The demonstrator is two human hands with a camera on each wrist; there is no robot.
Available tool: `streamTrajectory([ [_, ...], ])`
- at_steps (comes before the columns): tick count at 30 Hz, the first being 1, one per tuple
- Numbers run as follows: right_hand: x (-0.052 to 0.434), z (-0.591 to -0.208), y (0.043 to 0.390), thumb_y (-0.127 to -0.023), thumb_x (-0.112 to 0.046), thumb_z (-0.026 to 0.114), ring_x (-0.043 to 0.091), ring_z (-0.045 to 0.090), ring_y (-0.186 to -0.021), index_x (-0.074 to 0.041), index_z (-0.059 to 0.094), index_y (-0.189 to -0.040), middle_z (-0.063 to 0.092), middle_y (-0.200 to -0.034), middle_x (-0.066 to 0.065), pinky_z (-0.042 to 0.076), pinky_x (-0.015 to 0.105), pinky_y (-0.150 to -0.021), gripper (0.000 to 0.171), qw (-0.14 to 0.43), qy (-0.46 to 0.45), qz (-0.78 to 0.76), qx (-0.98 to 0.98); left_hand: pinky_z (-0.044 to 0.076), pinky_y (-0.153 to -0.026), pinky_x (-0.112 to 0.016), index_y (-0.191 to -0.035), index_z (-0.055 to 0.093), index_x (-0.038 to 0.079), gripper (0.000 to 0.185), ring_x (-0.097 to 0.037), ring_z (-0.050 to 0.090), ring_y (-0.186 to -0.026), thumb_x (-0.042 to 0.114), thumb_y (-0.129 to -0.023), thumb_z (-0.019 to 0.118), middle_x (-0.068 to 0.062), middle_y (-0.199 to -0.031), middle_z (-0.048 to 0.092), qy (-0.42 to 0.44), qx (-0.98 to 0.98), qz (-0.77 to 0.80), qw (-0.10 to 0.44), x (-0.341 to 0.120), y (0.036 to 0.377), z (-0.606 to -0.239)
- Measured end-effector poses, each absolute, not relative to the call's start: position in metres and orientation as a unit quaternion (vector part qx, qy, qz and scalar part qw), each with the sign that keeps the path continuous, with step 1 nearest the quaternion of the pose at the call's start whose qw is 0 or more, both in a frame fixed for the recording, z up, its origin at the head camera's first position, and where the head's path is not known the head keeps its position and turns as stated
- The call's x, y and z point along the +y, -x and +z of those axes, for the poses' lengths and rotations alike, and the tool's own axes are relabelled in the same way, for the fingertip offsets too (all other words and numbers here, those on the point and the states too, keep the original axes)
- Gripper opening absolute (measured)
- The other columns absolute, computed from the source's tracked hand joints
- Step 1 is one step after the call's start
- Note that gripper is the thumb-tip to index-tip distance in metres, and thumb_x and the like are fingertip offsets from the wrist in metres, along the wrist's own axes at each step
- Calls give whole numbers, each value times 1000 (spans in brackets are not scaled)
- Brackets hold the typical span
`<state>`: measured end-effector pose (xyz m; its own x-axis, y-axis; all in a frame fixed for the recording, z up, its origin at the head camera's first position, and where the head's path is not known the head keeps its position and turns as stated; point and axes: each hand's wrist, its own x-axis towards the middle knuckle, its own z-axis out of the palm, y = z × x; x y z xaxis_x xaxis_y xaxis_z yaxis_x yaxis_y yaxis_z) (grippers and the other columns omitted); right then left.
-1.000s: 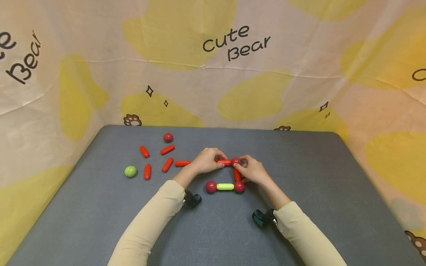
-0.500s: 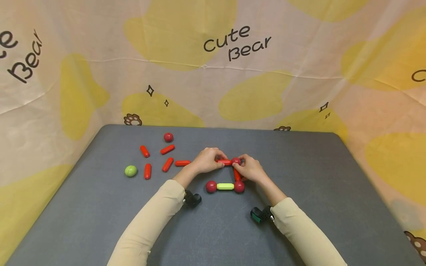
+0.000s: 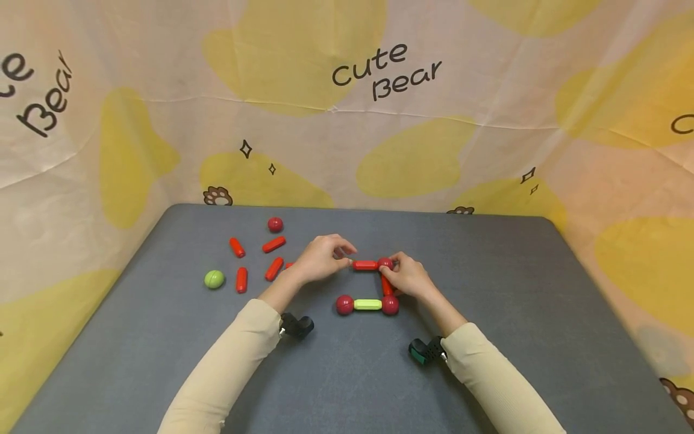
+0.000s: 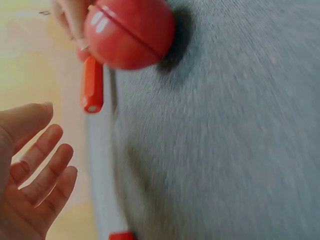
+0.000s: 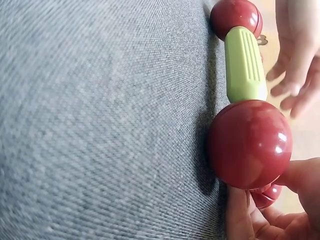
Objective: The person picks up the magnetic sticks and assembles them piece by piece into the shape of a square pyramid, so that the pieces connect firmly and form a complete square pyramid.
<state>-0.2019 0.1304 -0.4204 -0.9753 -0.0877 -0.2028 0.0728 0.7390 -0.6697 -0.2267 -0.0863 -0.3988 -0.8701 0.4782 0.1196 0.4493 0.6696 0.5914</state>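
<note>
On the grey table (image 3: 347, 380), left hand (image 3: 318, 259), fingers apart, right hand (image 3: 410, 277), fingers clamped on the far corner ball (image 3: 385, 263), two nearer balls (image 3: 344, 304) with a green rod (image 3: 367, 304) between, a red rod (image 3: 365, 265) from corner ball toward left hand.

In the head view, dark hand-drawn-style lettering (image 3: 387, 72) reading "cute Bear" stands near twelve o'clock on the yellow-patched cloth backdrop (image 3: 303, 126), "cute" above and "Bear" lower, towards the four o'clock side. Towards ten o'clock, a tilted second print (image 3: 43, 90) shows "te", cut by the frame, over "Bear". Between two and three o'clock, a lone "C" (image 3: 675, 124) meets the edge.
</note>
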Motion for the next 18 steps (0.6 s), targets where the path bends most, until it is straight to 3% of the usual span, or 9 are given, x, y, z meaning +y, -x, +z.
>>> streamTrajectory([
  [10, 131, -420, 202, -88, -28, 61, 10, 57, -47, 1, 51, -115, 58, -77, 6, 46, 24, -49, 40, 106, 11, -359, 927, 51, -75, -36, -103, 68, 7, 22, -21, 61, -89, 13, -81, 68, -6, -99, 65, -234, 900, 367, -18, -135, 209, -387],
  [18, 131, -420, 200, -88, -28, 59, 10, 55, -47, 0, 53, -114, 56, -79, 7, 45, 24, -46, 39, 105, 6, -359, 927, 50, -81, -39, -102, 68, 13, 22, -24, 61, -94, 10, -80, 68, -4, -102, 66, -185, 900, 388, -70, -184, 189, -377],
])
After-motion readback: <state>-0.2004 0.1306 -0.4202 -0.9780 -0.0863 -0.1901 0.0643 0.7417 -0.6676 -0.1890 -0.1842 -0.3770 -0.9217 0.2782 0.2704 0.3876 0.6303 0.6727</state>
